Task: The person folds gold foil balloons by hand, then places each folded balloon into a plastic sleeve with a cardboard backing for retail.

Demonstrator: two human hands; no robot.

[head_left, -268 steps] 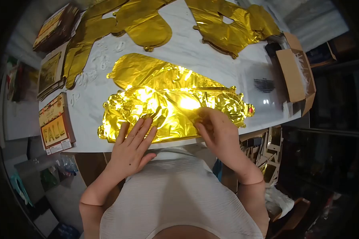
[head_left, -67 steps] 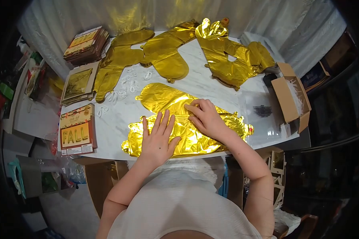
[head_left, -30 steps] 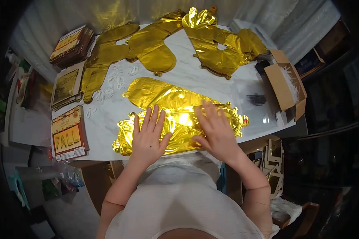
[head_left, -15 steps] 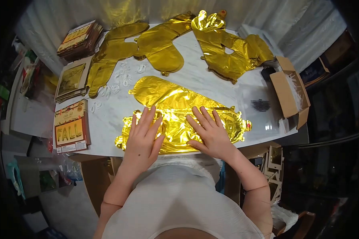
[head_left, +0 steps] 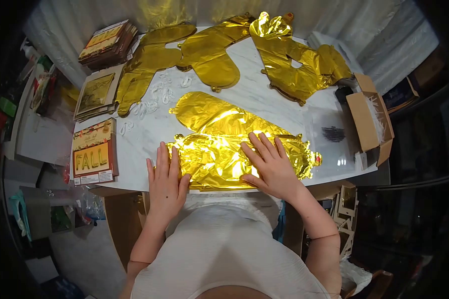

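A gold foil balloon (head_left: 214,159), flat and folded over, lies at the front edge of the table, its surface wrinkled and shiny. My left hand (head_left: 165,187) rests flat on the balloon's left end with fingers stretched out. On its right half lies my right hand (head_left: 272,167), palm down, fingers spread. Neither hand grips anything. One wide rounded part of the foil (head_left: 199,112) stretches up and left beyond my hands.
More flat gold balloons (head_left: 209,60) lie along the back of the white table (head_left: 149,132). White string bundles (head_left: 144,107) sit left of centre. Packages marked FALL (head_left: 92,154) and stacked packets (head_left: 107,45) line the left. An open cardboard box (head_left: 361,117) stands at right.
My left hand has slid left and down to the balloon's left end. My right hand stays spread on the foil. The whole view has shifted slightly.
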